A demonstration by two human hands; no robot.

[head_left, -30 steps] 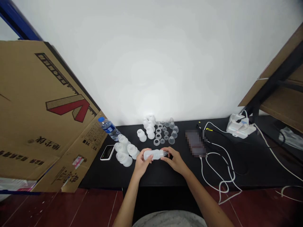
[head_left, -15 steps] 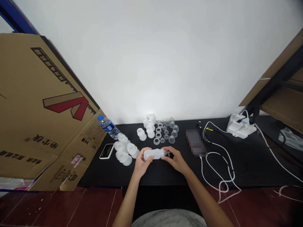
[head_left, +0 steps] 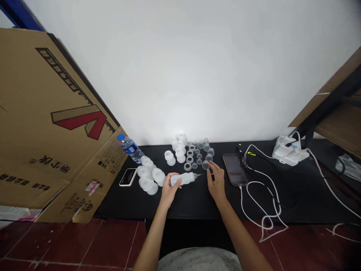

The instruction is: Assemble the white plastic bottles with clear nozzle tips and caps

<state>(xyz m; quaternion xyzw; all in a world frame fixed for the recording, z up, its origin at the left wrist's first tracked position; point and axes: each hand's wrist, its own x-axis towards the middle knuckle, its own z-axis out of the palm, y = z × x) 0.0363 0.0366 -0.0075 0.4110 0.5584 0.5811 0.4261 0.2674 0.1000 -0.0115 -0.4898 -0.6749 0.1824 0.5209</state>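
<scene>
My left hand [head_left: 170, 188] is closed round a translucent white baby bottle [head_left: 183, 178], which lies sideways above the table. A clear, narrow teat [head_left: 197, 175] points right from its neck. My right hand [head_left: 216, 180] is off the bottle, its fingers apart and fingertips at the nearest clear dome cap [head_left: 205, 165]; I cannot tell whether they touch it. More dome caps [head_left: 210, 151] stand in a column behind. Left of them are clear rings [head_left: 190, 159] and small teats [head_left: 199, 162]. Open white bottles [head_left: 170, 158] stand at the back.
Several capped bottles [head_left: 148, 185] stand at left, near a white device [head_left: 128, 177] and a water bottle [head_left: 130, 148]. A phone [head_left: 235, 169] with white cables [head_left: 278, 203] lies right, before a white power strip [head_left: 287, 152]. A large cardboard box [head_left: 56, 143] borders the left side.
My right hand has let go of the bottle's teat end and moved right and up to the dome caps. The bottle stays in my left hand, its neck now tipped slightly upward.
</scene>
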